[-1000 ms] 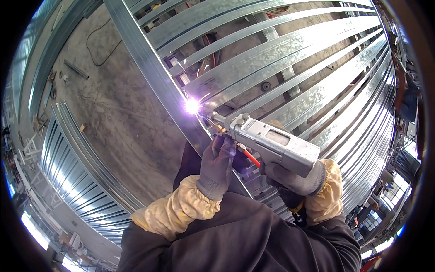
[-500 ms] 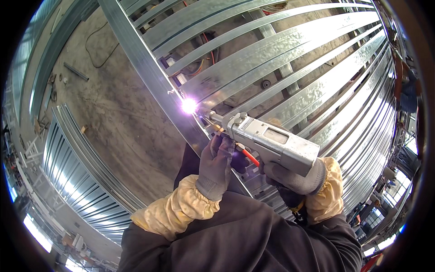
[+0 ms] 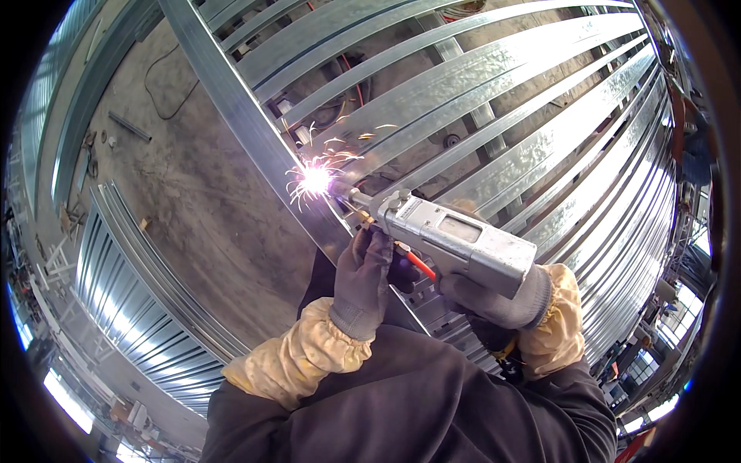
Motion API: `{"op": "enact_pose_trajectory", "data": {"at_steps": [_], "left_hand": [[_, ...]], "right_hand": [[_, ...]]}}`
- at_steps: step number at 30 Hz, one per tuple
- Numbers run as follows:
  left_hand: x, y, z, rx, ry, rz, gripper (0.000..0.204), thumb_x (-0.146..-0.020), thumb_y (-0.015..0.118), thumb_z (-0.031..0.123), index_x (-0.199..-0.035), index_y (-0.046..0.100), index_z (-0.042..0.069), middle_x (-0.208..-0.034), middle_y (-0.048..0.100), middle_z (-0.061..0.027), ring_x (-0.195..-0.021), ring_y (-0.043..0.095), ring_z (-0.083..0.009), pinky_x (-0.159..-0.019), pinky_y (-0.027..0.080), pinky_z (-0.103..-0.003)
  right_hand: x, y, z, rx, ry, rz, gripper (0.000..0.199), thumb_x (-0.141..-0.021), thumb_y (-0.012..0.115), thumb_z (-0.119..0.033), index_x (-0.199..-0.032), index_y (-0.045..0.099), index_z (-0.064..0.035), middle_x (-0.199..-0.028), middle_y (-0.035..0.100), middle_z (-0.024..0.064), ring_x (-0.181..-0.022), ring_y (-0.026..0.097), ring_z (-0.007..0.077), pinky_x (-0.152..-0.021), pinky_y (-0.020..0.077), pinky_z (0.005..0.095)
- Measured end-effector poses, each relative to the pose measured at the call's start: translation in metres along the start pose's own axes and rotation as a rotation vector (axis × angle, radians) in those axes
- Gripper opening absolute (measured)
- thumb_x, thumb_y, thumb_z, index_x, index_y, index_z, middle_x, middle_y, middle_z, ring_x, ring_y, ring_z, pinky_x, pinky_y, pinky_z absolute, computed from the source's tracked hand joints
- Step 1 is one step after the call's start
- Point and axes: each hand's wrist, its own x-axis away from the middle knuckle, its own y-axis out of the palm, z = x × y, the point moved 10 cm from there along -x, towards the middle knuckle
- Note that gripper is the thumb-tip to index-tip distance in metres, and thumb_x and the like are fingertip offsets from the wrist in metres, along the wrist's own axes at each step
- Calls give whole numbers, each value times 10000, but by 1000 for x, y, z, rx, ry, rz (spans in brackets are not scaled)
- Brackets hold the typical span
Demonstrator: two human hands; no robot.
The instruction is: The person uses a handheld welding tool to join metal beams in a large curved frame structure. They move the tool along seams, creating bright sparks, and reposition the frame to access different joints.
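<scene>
A silver welding gun [image 3: 463,238] points up-left, its tip at a bright arc [image 3: 316,179] throwing sparks. The arc burns where a crosswise slat [image 3: 370,139] meets the long galvanized steel rail [image 3: 255,139] of a frame. My right hand [image 3: 498,299], in a grey glove, wraps round the gun's rear grip from below. In a matching glove, my left hand [image 3: 363,270] closes under the gun's front, by a brass fitting and a thin red tube [image 3: 417,264]. Its fingertips are partly hidden. The glare covers the joint itself.
Parallel metal slats fill the right side, with gaps showing the floor, orange cables and a small dark wheel [image 3: 451,142]. Left of the rail, the concrete floor [image 3: 201,224] holds a black cable [image 3: 158,96] and a short metal bar [image 3: 130,126]. Ribbed panels [image 3: 139,316] lie lower left.
The gun and both hands have shifted slightly left. The arc, earlier a compact violet-white glow, now sprays orange sparks up and outward. Both hands keep their hold.
</scene>
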Motion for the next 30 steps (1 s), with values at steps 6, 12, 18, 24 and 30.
{"op": "enact_pose_trajectory", "data": {"at_steps": [6,12,18,24,30], "left_hand": [[1,3,8,-99,-2,38,329,-1008,523,338,-1093,544,21,-797,592,-33,-627,632,-136,-500,531,-275],[1,2,9,-19,21,31,301,-1015,509,299,-1119,542,19,-816,590,-25,-633,634,-131,-522,533,-268],[0,1,9,-9,4,38,288,-1017,501,303,-1098,532,28,-808,597,-32,-612,646,-139,-503,527,-255],[1,0,7,-4,-6,12,304,-1011,511,305,-1132,524,27,-830,610,-50,-620,648,-141,-514,532,-257],[0,0,3,48,3,-27,291,-1008,518,277,-1143,517,19,-845,595,-48,-658,649,-151,-548,540,-264]], "right_hand": [[-4,-2,-7,85,-140,-15,577,-825,654,-48,-1359,461,54,-1356,522,190,-1193,568,278,-975,459,329],[-5,0,-2,5,-40,-10,571,-830,640,-37,-1367,462,42,-1367,522,184,-1224,551,269,-993,443,330],[-4,2,3,-39,53,2,607,-824,650,-30,-1388,437,40,-1372,520,187,-1228,548,258,-1005,434,329],[-4,2,1,-2,-61,-27,602,-835,645,-35,-1392,431,45,-1386,508,192,-1244,535,263,-1017,425,333],[-5,2,-16,124,-168,-3,591,-842,654,-45,-1386,441,44,-1405,489,198,-1243,538,281,-1015,432,344]]}}
